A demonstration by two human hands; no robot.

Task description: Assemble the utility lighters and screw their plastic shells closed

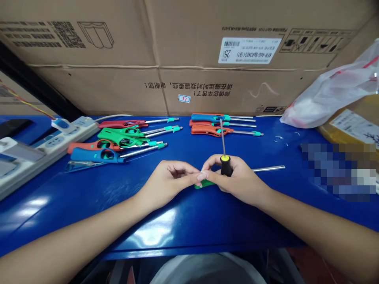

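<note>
My right hand (237, 177) is closed around the black and yellow handle of a screwdriver (226, 167), whose shaft points up and away. Its thumb and forefinger meet the fingertips of my left hand (168, 181), which are pinched together. Whatever the fingertips pinch is too small or hidden to make out. Under my hands lies a green lighter (204, 184), the long-nosed kind; its metal tube (269, 169) sticks out to the right beyond my right hand. My fingers cover most of its body, so I cannot tell whether they press on it.
Several long-nosed lighters lie behind my left hand, including a blue one (97, 155) and a green one (121, 136). More, such as an orange one (207, 130), lie behind the screwdriver. A power strip (50, 146) is at left, a plastic bag (334, 90) at right, and a cardboard box (118, 86) at the back.
</note>
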